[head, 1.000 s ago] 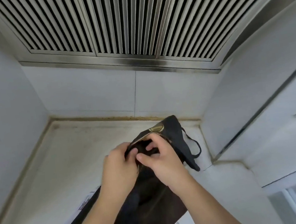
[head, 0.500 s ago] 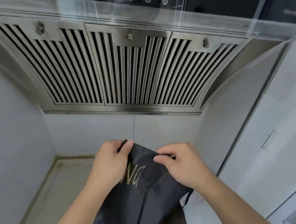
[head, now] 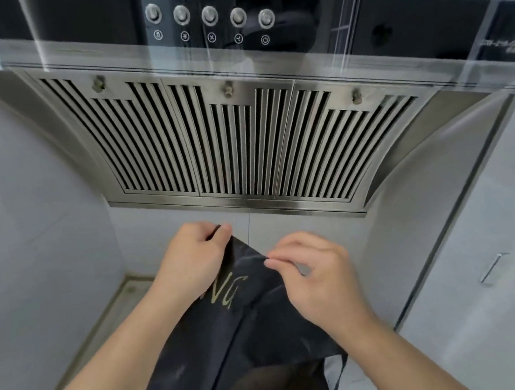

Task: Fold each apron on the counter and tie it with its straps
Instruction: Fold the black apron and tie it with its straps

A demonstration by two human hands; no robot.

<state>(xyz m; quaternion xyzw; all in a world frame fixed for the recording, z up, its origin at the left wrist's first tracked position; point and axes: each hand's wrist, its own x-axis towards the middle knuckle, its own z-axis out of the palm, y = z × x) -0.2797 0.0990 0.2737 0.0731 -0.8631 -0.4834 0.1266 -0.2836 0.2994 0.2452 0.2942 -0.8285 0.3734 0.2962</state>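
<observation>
Pinched at the top edge by both hands: a dark apron [head: 238,341], held up off the counter in the lower centre of the frame. Left hand [head: 192,261] curled tight round the upper left corner, a sliver of black cloth or strap showing between its fingers. Right hand [head: 314,273] nipping the upper right edge between thumb and fingertips [head: 271,263], remaining fingers loosely bent. Held this way, probably, to let the cloth hang straight and find its full width before the first fold; nothing folded or tied yet, by the look of it.

Across the bib, between the hands, gold lettering [head: 226,294], partly hidden by the left wrist, with only "NG" legible. Further down, a long vertical crease or seam running to the bottom edge of the frame, and a browner panel at lower centre.

Behind, at lower left, a strip of pale counter [head: 103,334] meeting the tiled wall. Filling the upper half, a steel range hood [head: 242,150] with three slatted filters. Along its black glass front, at top centre, five round buttons [head: 209,15] above small white icons, the rightmost a power symbol. At far upper right, a line of white printing [head: 507,50], too blurred to read. At right edge, a cabinet handle [head: 494,266].
</observation>
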